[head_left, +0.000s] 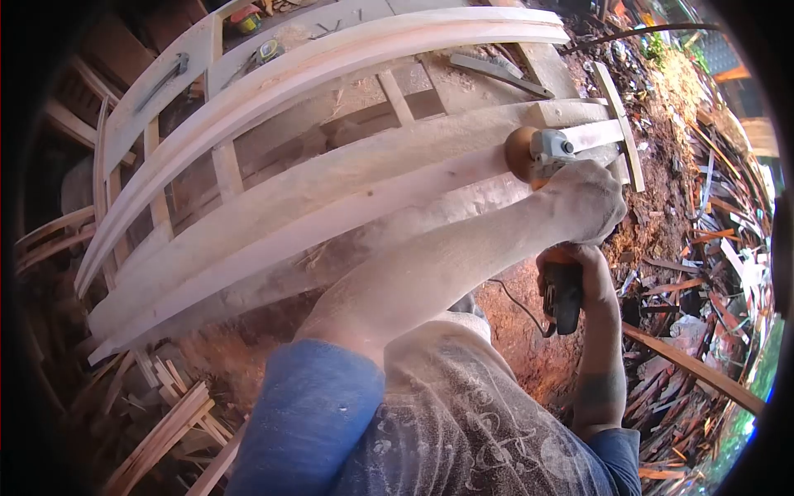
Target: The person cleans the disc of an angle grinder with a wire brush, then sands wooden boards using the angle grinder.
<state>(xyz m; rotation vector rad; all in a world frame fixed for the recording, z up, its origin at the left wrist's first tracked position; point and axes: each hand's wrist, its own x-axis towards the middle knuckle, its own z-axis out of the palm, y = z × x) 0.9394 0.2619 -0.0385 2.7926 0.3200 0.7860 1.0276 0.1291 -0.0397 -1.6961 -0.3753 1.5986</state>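
An angle grinder (pixel 549 146) with a round brown sanding disc (pixel 518 155) is in both my hands. My left hand (pixel 585 201) is closed around its front part, just behind the metal head. Lower down, my right hand (pixel 592 273) wraps the dark rear body (pixel 564 299), from which a power cord (pixel 529 318) trails. The disc lies against a long pale wooden beam (pixel 372 198) near its right end. Fine dust hangs along the near side of the beam and coats my arms and shirt.
Another long curved beam (pixel 322 58) lies farther back on the wooden frame bench (pixel 227 169). A brush (pixel 501 73) and a tape measure (pixel 269 51) rest there. A short batten (pixel 620 128) crosses the beam's right end. Wood scraps (pixel 695 331) cover the ground at right.
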